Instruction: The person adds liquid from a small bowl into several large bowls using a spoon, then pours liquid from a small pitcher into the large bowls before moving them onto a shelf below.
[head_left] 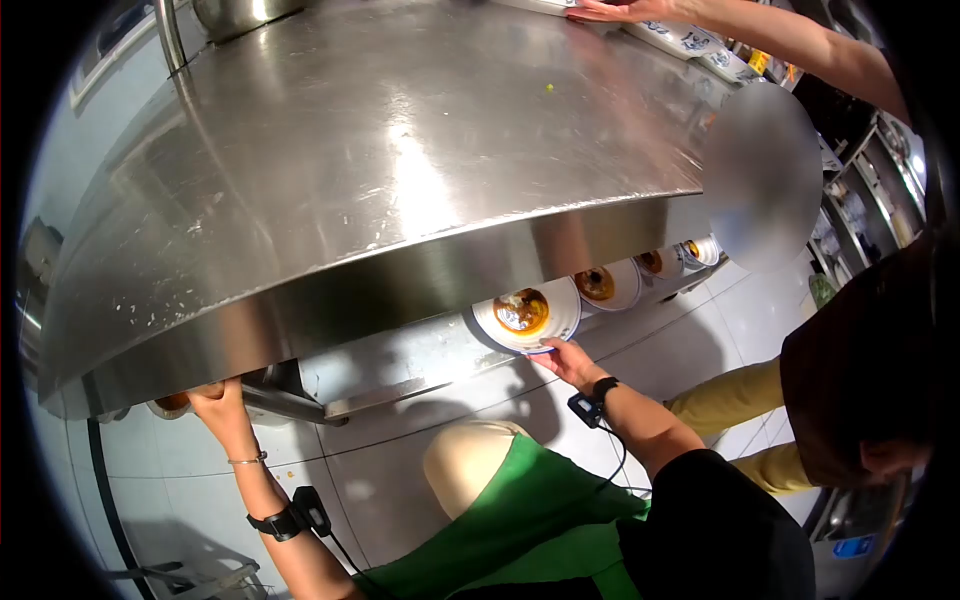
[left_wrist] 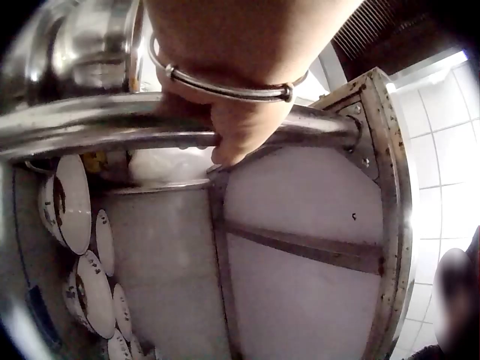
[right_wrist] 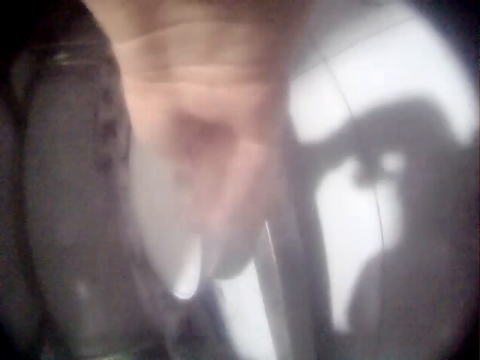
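Note:
My right hand (head_left: pixel 565 362) holds a white bowl (head_left: pixel 562 305) with a blue rim by its near edge, beneath the front of the steel table. Dark brown and orange sauce lies in the bottom of this bowl. The right wrist view is blurred, with the fingers over the pale side of the bowl (right_wrist: pixel 154 202). Over on the left, my left hand (left_wrist: pixel 236 127) grips a shiny round metal bar (left_wrist: pixel 67 124) under the tabletop. In the head view the table edge partly hides that hand (head_left: pixel 220 405).
Several sauce-filled bowls (head_left: pixel 625 285) line the lower shelf (head_left: pixel 370 385) to the right. The steel tabletop (head_left: pixel 330 150) overhangs both hands. Another person's arm (head_left: pixel 790 45) reaches over the far right corner, by patterned white dishes (head_left: pixel 675 40). More bowls (left_wrist: pixel 75 206) appear in the left wrist view.

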